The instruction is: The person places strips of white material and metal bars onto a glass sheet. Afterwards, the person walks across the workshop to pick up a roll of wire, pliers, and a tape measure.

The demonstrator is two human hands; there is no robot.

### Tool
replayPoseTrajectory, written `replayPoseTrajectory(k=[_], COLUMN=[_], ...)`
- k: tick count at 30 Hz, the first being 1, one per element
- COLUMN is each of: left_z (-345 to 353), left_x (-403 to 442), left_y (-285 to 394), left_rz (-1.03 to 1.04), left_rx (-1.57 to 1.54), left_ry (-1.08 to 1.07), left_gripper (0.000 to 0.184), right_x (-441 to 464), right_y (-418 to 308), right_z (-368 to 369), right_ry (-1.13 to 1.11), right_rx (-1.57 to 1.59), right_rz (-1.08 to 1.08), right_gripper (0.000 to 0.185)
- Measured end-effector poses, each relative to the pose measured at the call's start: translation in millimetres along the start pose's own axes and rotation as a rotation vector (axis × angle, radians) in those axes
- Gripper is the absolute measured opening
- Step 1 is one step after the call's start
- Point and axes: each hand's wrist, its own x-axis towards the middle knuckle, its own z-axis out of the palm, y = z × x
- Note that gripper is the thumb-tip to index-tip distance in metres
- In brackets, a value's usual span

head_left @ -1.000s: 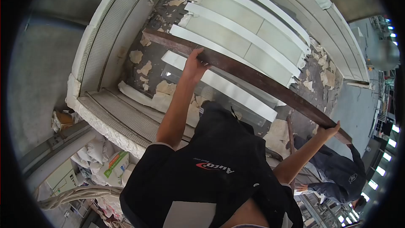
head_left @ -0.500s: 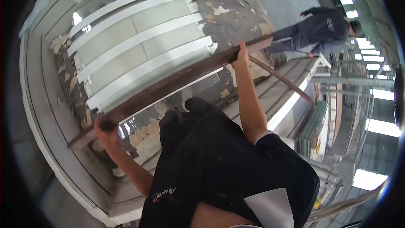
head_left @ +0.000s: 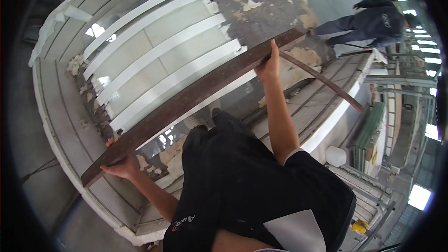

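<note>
A long dark brown bar, rusty or wooden, I cannot tell which, runs slantwise in front of me, held off the floor by both hands. My left hand is closed around it near its lower left end, fingertips showing on the far edge. My right hand grips it near its upper right end, thumb on top. Behind the bar, large pale panels lie flat with several white strips across them. A thinner brown bar slants away beside my right hand.
A low ribbed wall or ledge borders the area around me. Torn paper scraps litter the dark floor. A person in dark clothes stands at the upper right. Stacked greenish sheets and metal racks stand at the right.
The left end of the bar has come lower and shows more of its face; my left hand has shifted its hold along it. The view has turned slightly, and the other person appears farther right.
</note>
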Motion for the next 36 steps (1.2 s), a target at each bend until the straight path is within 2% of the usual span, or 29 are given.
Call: replayPoseTrajectory(k=[1,5,7,8,9,10,11,12,13,15,16,18,19,20,23,24,25,27,28,29,31,33,36], left_z=[15,45,63,53,61,70,71,69,37,23,26,-45,-30,-44,-98,-124,-151,-187,-208,-221,-277,-289,-302], left_x=[-4,-14,-32,-34,-42,-48,-51,-55,-47,-32,-27,-14,-19,-17,-20,-20,-19,-15,-13,-9,8,38,93], left_y=[-11,-50,-58,-50,-48,-51,-56,-66,-63,-84,-103,-116,-130,-135,-159,-165,-169,-177,-179,-182,-183,-195,-217], left_rz=[0.004,0.164,0.213,0.216,0.124,0.030,-0.029,0.043,-0.002,-0.102,-0.155,-0.222,-0.251,-0.261,-0.360,-0.415,-0.474,-0.524,-0.556,-0.562,-0.578,-0.573,-0.576], left_rx=[-0.002,0.065,0.101,0.123,0.050,-0.033,0.229,0.252,0.140,0.202,0.198,0.267,0.322,0.318,0.340,0.347,0.356,0.364,0.383,0.483,0.593,0.717,0.859], left_ry=[-0.018,0.327,0.254,0.133,0.053,-0.031,0.066,0.243,0.356,0.533,0.550,0.586,0.567,0.573,0.662,0.738,0.812,0.789,0.792,0.901,0.929,1.001,1.026], left_gripper=[0.075,0.072,0.073,0.083,0.087,0.092,0.096,0.091,0.085,0.075,0.069,0.065,0.052,0.052,0.033,0.033,0.034,0.036,0.037,0.041,0.044,0.054,0.064], right_x=[6,45,44,42,31,28,36,41,44,60,69,65,64,67,73,79,80,82,89,94,108,129,176], right_y=[-1,10,1,-4,-13,-13,-14,-14,-9,8,17,18,18,20,39,47,55,72,82,92,118,148,187], right_z=[-4,-54,-69,-69,-56,-59,-74,-89,-97,-109,-127,-133,-137,-150,-200,-218,-231,-244,-249,-254,-267,-269,-279], right_ry=[0.018,0.096,0.055,-0.020,-0.058,0.092,0.078,0.067,0.072,0.362,0.424,0.309,0.316,0.323,0.442,0.449,0.526,0.641,0.652,0.677,0.718,0.617,0.558], right_rx=[-0.001,-0.002,0.059,0.052,0.066,0.056,0.093,0.129,0.122,-0.100,-0.174,-0.163,-0.141,-0.152,-0.342,-0.357,-0.494,-0.731,-0.743,-0.782,-0.835,-0.840,-0.882], right_rz=[0.038,0.059,0.087,0.017,0.026,0.009,0.123,0.230,0.254,0.218,0.201,0.252,0.247,0.243,0.265,0.256,0.356,0.507,0.495,0.577,0.656,0.609,0.665], right_gripper=[0.042,0.045,0.049,0.055,0.059,0.063,0.065,0.067,0.067,0.068,0.060,0.053,0.048,0.048,0.045,0.045,0.048,0.060,0.060,0.062,0.064,0.075,0.069])
